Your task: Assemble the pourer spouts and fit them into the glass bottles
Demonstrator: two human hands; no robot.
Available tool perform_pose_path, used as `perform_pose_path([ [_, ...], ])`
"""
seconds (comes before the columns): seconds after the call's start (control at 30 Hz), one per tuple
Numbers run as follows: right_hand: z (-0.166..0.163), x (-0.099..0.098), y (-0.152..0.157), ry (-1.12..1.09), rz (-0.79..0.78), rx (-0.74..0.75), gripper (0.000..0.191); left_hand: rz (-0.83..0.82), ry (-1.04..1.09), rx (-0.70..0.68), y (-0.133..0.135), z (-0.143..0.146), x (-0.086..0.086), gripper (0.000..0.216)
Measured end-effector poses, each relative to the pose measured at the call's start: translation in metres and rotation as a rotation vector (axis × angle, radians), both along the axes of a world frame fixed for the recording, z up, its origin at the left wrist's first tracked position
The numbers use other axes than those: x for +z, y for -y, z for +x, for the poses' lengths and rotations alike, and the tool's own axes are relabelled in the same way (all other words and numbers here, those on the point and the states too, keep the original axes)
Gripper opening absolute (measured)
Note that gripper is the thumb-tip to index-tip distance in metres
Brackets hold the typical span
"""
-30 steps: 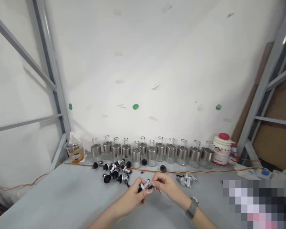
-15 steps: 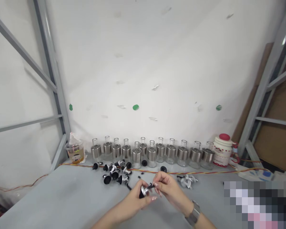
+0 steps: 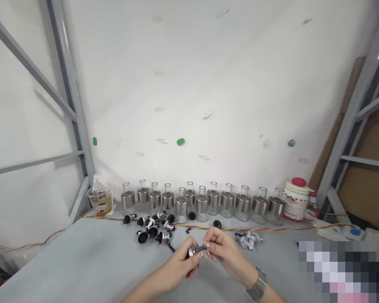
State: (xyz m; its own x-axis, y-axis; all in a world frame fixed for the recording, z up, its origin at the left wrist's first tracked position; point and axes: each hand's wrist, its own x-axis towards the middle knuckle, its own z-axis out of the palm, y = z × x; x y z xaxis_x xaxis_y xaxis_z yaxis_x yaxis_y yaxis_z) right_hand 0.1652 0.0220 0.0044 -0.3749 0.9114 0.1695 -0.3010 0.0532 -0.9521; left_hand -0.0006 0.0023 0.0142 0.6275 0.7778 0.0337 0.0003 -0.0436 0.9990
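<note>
Spout cap (image 3: 196,251), a small black-and-silver piece, is held just above the grey table (image 3: 82,269) at the lower middle of the view, pinched between both hands. It is gripped from its eight o'clock side by the left hand (image 3: 180,266), whose fingers are curled around it, while its three o'clock end is nipped by the fingertips of the right hand (image 3: 225,251); the two hands are pressed close together around it. A metal watch (image 3: 257,283) is worn on the right wrist. At ten o'clock from the cap, a loose heap of black-and-silver caps (image 3: 153,227) is spread on the table, and at two o'clock, just beside the right hand, a small cluster of silver parts (image 3: 249,240) is laid. A single black cap (image 3: 217,224) is seen at one o'clock. Further out at twelve o'clock, a row of glass bottles (image 3: 202,202) with steel collars is lined up against the white wall, with a red-and-yellow twisted wire (image 3: 271,229) run along the table in front of it. A plastic cup (image 3: 99,200) of amber liquid is stood at the row's left end, and a white jar (image 3: 296,203) with a red lid at its right end.
</note>
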Motion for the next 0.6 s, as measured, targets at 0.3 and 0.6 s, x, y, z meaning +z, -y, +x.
perform_pose_path([
  [0.3, -0.002, -0.002, -0.001, -0.047, 0.061, 0.011, 0.033, 0.018, 0.035, -0.023, -0.001, -0.002, -0.001, 0.026],
  [0.6, -0.012, -0.002, 0.004, -0.105, 0.038, -0.01, 0.033, -0.037, 0.067, 0.125, -0.01, 0.001, -0.014, 0.032],
])
